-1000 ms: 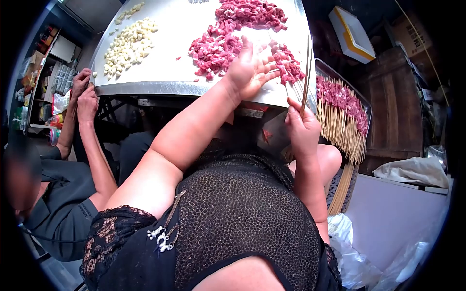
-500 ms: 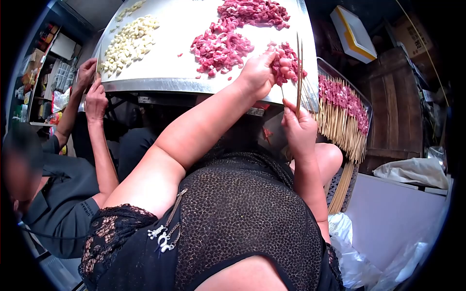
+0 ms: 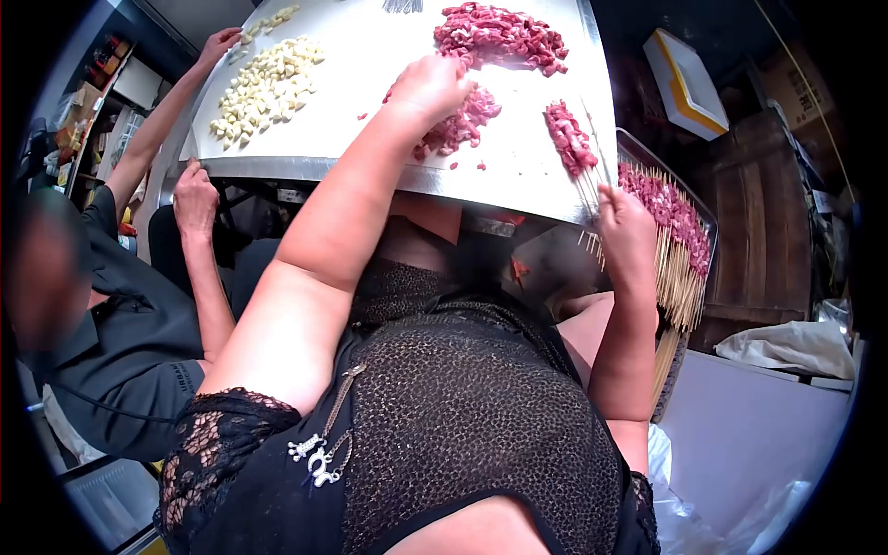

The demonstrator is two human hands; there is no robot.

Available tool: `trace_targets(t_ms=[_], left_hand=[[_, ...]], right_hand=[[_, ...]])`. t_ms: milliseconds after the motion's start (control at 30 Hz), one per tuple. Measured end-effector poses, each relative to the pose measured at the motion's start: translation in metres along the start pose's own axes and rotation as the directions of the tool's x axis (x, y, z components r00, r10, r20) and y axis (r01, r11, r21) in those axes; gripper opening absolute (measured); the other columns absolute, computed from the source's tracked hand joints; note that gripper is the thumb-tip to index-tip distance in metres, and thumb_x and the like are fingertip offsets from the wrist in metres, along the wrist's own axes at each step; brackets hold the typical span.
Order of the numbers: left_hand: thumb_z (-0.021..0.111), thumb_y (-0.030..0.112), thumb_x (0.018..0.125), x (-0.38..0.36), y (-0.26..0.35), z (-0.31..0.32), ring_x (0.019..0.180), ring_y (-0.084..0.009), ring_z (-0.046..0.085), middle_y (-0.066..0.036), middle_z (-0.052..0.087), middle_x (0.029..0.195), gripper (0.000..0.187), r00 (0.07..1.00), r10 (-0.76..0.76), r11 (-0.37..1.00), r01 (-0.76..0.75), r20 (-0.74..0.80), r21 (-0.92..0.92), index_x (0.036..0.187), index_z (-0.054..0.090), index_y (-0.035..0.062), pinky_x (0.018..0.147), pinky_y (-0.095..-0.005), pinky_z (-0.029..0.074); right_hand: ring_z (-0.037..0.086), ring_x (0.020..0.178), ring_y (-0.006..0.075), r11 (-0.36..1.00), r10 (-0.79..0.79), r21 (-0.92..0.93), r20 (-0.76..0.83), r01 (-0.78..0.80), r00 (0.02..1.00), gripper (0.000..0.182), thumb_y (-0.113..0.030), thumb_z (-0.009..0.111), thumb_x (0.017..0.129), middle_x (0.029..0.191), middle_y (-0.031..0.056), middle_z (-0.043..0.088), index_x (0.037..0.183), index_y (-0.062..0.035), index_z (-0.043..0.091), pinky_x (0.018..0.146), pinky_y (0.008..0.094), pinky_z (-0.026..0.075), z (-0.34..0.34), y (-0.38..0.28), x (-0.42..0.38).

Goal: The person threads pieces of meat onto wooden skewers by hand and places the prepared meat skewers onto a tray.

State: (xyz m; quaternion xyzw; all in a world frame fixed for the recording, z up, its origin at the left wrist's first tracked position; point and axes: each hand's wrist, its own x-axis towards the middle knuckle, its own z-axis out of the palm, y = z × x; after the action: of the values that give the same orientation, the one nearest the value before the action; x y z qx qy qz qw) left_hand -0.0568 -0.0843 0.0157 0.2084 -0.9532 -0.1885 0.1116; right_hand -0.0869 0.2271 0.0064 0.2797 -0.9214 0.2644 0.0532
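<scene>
My left hand [image 3: 433, 85] is over the smaller pile of cut raw meat [image 3: 474, 118], its fingers curled down and closed, with the tips hidden. A larger meat pile [image 3: 504, 37] lies just behind it. My right hand [image 3: 626, 222] is at the table's front right edge, its fingers pinched on thin wooden skewers [image 3: 597, 157]. Just left of these, threaded meat [image 3: 571, 139] lies on the white table [image 3: 333, 139], with bare skewer ends pointing toward me.
A tray of finished meat skewers [image 3: 680, 227] stands right of the table. Peeled garlic [image 3: 268, 92] lies at the left. A co-worker's hands [image 3: 196, 199] are at the table's left side. A white and yellow box [image 3: 684, 83] is at the back right.
My left hand has moved left from the skewers to the smaller meat pile. The threaded meat now lies on the table. My right hand has shifted right. One co-worker's hand has reached farther back.
</scene>
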Motion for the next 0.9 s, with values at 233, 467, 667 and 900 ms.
trace_targets(t_ms=[233,467,667,900], left_hand=[[0.059,0.022,0.079,-0.001,-0.013,-0.001,0.077,-0.0265,0.063,-0.013,0.066,0.083,0.021,0.999,-0.022,0.968,0.015,-0.025,-0.250,0.090,0.068,0.0071,0.075,-0.0362,0.049],[0.067,0.033,0.076,-0.001,-0.012,-0.003,0.073,-0.0266,0.063,-0.014,0.065,0.075,0.031,0.986,-0.031,0.984,0.002,0.162,0.176,0.085,0.068,0.0027,0.072,-0.0366,0.049],[0.064,0.021,0.078,-0.002,-0.015,-0.009,0.070,-0.0178,0.063,-0.008,0.066,0.077,0.017,0.994,0.065,0.979,-0.046,0.091,-0.197,0.083,0.067,0.0054,0.066,-0.0323,0.049],[0.044,0.021,0.096,-0.020,-0.002,-0.017,0.087,-0.0216,0.065,-0.017,0.064,0.098,0.029,0.955,-0.144,0.315,0.291,0.258,-0.903,0.110,0.053,-0.0031,0.072,-0.0290,0.057]], right_hand=[[0.057,0.064,0.0202,0.992,-0.086,0.071,-0.248,0.106,0.965,0.025,-0.021,0.052,0.091,0.074,0.0094,0.060,0.106,-0.0026,0.061,0.060,0.0318,0.046,-0.028,-0.019,-0.021],[0.045,0.057,0.0076,0.687,0.148,0.690,0.176,-0.229,0.973,0.026,-0.025,0.045,0.096,0.062,0.0000,0.051,0.086,-0.0034,0.055,0.054,0.0223,0.036,-0.006,-0.015,-0.052],[0.048,0.060,0.0089,0.732,0.139,0.639,0.199,-0.236,0.970,0.027,-0.022,0.049,0.093,0.063,0.0032,0.053,0.081,-0.0005,0.059,0.055,0.0243,0.039,0.002,-0.013,-0.070],[0.050,0.061,0.0081,0.609,0.149,0.715,0.321,-0.343,0.935,0.025,-0.018,0.054,0.091,0.070,0.0023,0.055,0.079,0.0015,0.064,0.055,0.0229,0.040,0.014,-0.012,-0.097]])
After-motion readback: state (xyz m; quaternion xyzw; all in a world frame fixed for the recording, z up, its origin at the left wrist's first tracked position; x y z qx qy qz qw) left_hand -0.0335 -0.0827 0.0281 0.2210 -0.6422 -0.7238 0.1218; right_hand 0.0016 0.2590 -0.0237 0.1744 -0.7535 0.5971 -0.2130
